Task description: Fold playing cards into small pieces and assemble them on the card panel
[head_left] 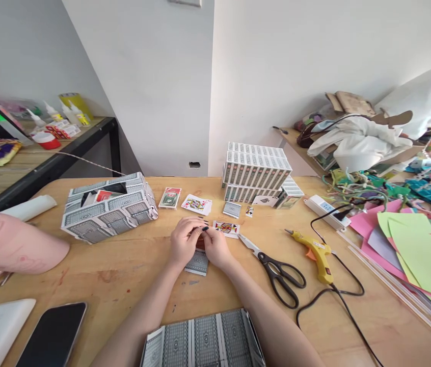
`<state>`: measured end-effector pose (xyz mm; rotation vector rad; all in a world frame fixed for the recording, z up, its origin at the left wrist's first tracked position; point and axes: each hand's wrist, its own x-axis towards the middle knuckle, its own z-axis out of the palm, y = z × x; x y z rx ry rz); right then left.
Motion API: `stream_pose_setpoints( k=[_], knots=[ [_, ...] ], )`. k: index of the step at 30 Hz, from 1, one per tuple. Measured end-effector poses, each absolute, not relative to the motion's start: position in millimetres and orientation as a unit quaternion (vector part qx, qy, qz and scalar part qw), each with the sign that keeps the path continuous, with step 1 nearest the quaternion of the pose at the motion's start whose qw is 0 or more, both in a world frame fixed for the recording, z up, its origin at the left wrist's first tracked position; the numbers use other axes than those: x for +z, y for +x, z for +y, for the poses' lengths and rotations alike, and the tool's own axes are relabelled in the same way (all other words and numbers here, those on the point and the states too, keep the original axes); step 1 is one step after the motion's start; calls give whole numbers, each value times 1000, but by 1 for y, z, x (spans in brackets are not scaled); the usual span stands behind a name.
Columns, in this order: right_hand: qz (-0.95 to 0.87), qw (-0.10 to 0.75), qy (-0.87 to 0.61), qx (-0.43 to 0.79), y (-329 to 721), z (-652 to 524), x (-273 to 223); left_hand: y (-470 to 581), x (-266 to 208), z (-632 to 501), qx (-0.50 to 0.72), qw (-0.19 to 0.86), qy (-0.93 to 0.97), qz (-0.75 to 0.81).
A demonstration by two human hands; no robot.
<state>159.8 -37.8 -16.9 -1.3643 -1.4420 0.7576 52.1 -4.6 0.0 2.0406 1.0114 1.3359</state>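
Note:
Close together over the middle of the table, my left hand point(183, 240) and my right hand point(216, 248) have their fingertips meeting in a pinch. What they hold, if anything, is mostly hidden; a dark reddish-brown patch shows between the palms. Below them lies a grey-patterned card back point(197, 264). A face card point(227, 229) lies just beyond my right hand, and a small stack of playing cards point(196, 204) is farther up. Black-handled scissors point(281, 275) lie partly open on the right. Nearest me stands an open box made of playing cards point(192, 340).
A yellow glue gun point(317, 251) and its cord lie right of the scissors, near a power strip point(327, 212). Stacked card boxes point(256, 171) stand at the back. A card-covered tissue box point(110, 208) and a phone point(53, 334) are left; coloured paper point(422, 250) lies right.

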Motion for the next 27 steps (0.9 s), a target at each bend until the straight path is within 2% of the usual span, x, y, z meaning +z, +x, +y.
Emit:
stream_pose_setpoints(
  k=[9,19,27],
  knots=[
    [-570,498,-553,347,160,-37,-16,50,-5,-1,471,319,707,421],
    [-549,495,-584,337,153,-41,-9,51,-8,-3,448,116,758,459],
    [-533,507,-547,400,150,-40,-8,51,-8,-3,445,96,747,485]
  ],
)
